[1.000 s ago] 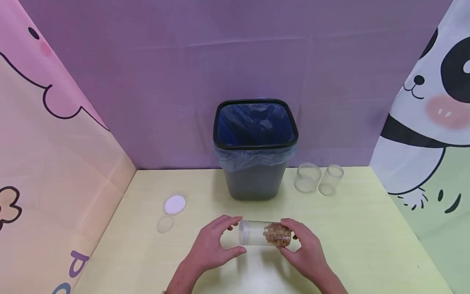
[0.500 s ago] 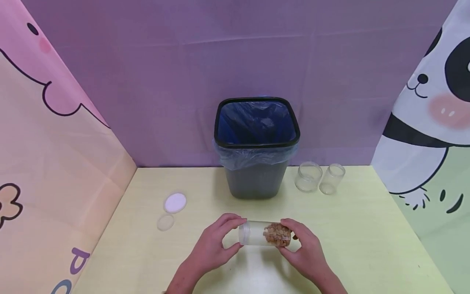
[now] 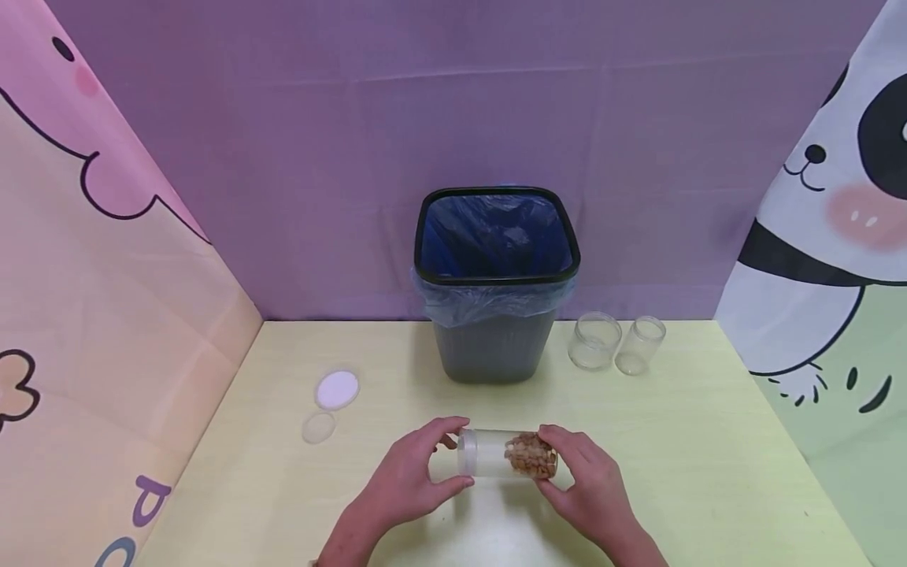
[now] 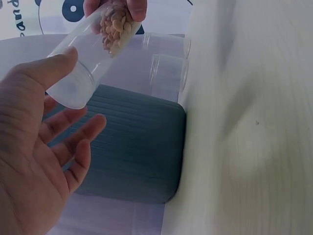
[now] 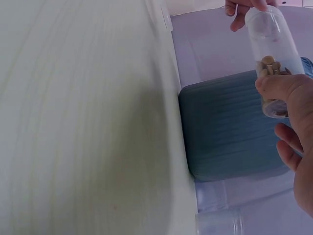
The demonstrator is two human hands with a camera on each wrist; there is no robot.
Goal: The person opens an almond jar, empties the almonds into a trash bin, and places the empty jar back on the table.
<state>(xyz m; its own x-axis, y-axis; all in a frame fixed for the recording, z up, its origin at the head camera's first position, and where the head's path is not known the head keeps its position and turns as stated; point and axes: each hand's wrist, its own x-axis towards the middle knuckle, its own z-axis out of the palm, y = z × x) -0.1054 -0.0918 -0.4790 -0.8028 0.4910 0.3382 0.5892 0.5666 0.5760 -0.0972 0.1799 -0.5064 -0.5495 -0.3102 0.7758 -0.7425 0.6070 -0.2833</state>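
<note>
A clear cylindrical jar with a translucent lid lies sideways above the table. Brown, nut-like pieces are gathered at its base end. My right hand grips that end between thumb and fingers. My left hand is spread around the lid end, thumb on one side and fingers on the other. In the left wrist view, the left thumb lies along the lid while the other fingers are loosely bent and spread beyond it. The right thumb presses the jar's side in the right wrist view.
A grey bin with a blue liner bag stands at the back of the table. Two clear open jars, one wide and one narrow, stand to its right. A white disc and a smaller clear disc lie at left.
The left fingers closed in on the lid half a second ago and have now spread apart again. The right hand keeps its grip; the jar has shifted slightly left.
</note>
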